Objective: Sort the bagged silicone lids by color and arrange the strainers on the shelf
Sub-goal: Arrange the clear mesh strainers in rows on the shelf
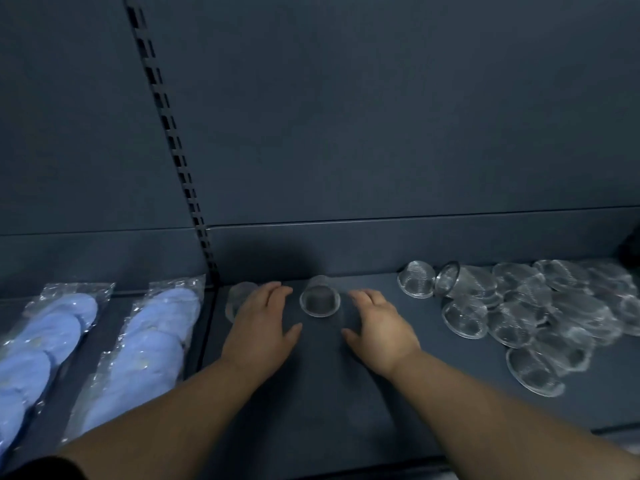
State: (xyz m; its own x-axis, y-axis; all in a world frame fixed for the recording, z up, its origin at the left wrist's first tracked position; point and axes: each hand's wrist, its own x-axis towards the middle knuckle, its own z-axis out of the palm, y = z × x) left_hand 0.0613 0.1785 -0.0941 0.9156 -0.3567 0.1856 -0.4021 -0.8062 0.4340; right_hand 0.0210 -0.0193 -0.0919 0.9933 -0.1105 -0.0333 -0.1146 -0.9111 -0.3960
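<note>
**Both Hands Flank One Strainer at Frame Center**

The dark shelf (311, 403) fills the lower half of the frame. A single mesh strainer (319, 301) lies on its side at center, just in front of the back panel (381, 116), with its round opening facing the camera.

The left hand (263, 323) lies palm down just left of this strainer. Its fingers are extended and relaxed and grip nothing. Its fingertips overlap a second strainer (237, 296) at center left, which is blurred and partly hidden. Contact between the two cannot be determined.

The right hand (377, 323) lies palm down just right of the single mesh strainer, apart from it. Its fingers are loosely spread and hold nothing.

A loose pile of strainers (540, 306) occupies the right of the frame. Most lie overlapping, and some are tipped on their sides.

At lower left, beyond the slotted upright (173, 147), two clear bags lie side by side: the outer bag of blue lids (45, 334) and the inner bag of blue lids (145, 344). Both run lengthwise toward the back.
</note>
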